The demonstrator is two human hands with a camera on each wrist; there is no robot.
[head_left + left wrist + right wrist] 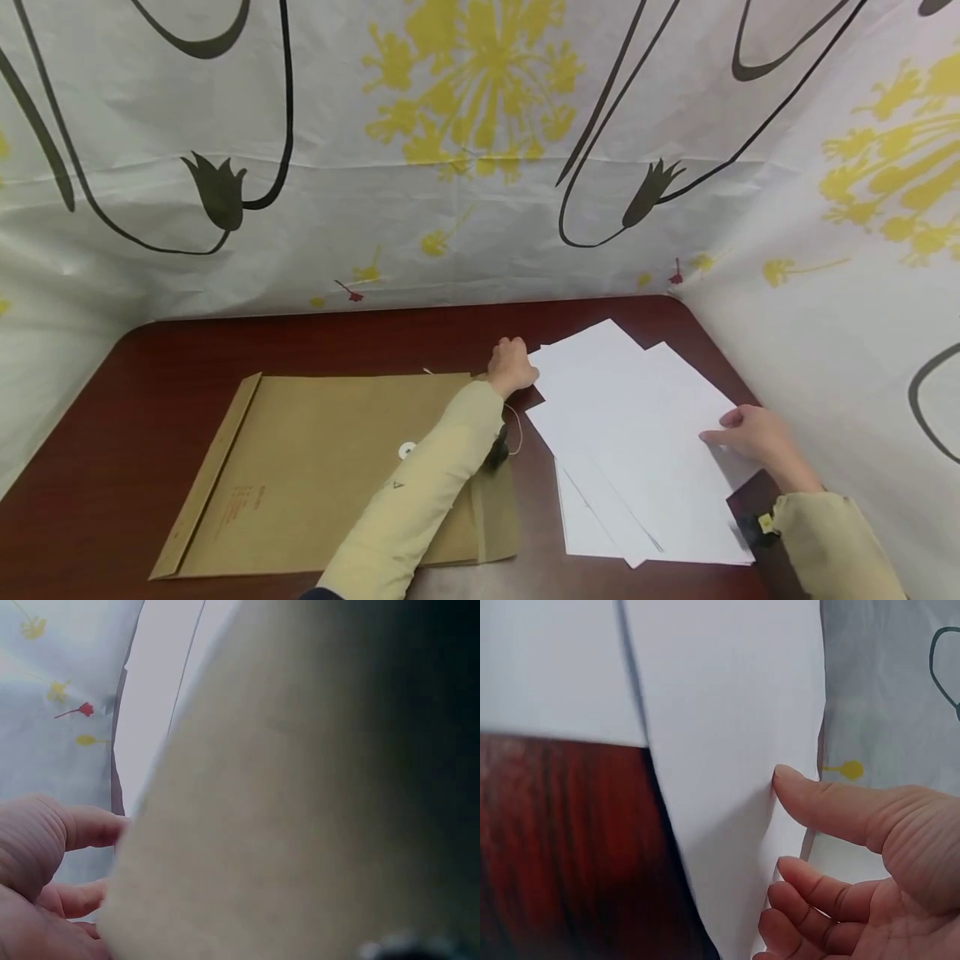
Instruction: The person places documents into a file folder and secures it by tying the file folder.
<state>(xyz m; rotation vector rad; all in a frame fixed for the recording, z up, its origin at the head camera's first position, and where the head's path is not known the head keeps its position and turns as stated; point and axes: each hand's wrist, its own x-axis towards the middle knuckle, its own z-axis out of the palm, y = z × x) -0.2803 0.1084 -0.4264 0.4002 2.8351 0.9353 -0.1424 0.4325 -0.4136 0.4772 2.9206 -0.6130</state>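
My right hand [757, 437] pinches the right side of a loose, overlapping stack of plain white rectangular paper sheets [637, 433], thumb pressed on top and fingers curled at the edge. My left hand [513, 367] is at the stack's upper left corner, its fingers bent and its thumb by the paper's edge; my sleeve hides too much to tell whether it grips. The sheets are skewed against each other, over the right part of a glossy dark red-brown wooden table [82, 467]. Just left of them lies a big flat brown kraft-paper envelope [322, 467] with a round white button [407, 450] and a thin white string [520, 429]; my puffy pale-yellow left sleeve [427, 492] crosses over it
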